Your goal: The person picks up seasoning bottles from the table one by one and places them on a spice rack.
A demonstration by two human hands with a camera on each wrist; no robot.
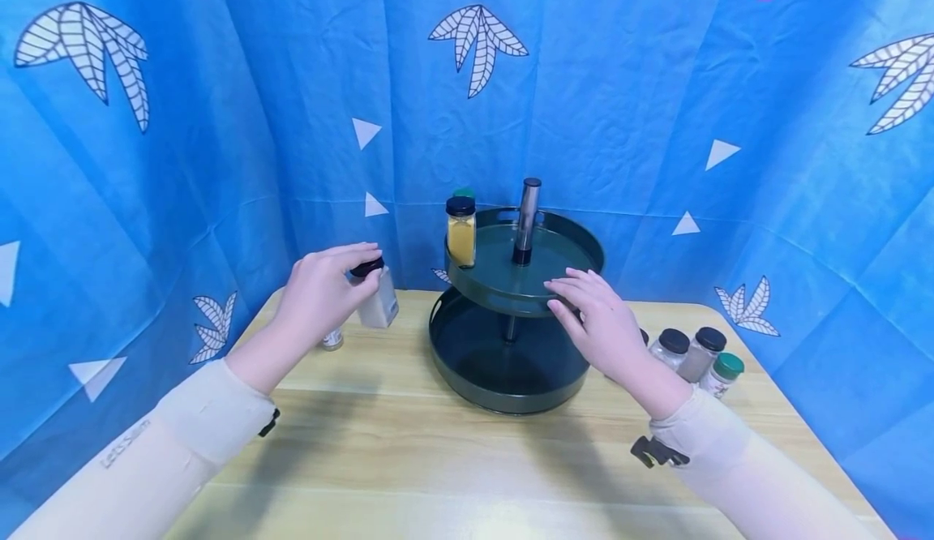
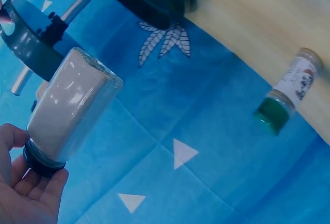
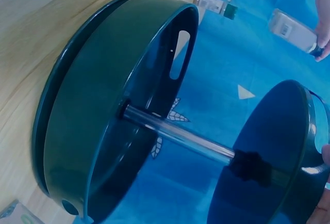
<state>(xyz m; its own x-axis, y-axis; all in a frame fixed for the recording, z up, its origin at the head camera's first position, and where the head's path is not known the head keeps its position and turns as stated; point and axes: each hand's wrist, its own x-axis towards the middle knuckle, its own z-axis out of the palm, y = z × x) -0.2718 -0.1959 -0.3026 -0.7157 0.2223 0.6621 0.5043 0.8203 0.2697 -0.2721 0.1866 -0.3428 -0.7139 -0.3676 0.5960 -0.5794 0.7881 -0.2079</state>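
My left hand (image 1: 332, 285) pinches the black lid of a clear glass spice jar (image 1: 378, 301) with pale contents. In the left wrist view the jar (image 2: 72, 105) is tilted and off the table. My right hand (image 1: 594, 317) holds the right rim of the upper tier of a dark green two-tier round tray (image 1: 511, 400), its fingers at the handle cutout in the right wrist view. A jar of yellow powder (image 1: 461, 240) with a black lid stands on the upper tier at the left. Behind it shows a green lid (image 1: 464, 193). The lower tier holds nothing visible.
On the left of the table (image 1: 409, 459) stands a green-lidded bottle (image 2: 289, 90), mostly behind my left hand. Several jars with black lids (image 1: 673, 340) and one with a green lid (image 1: 728, 366) stand at the right, partly behind my right arm. Blue patterned cloth (image 1: 606, 118) surrounds the table.
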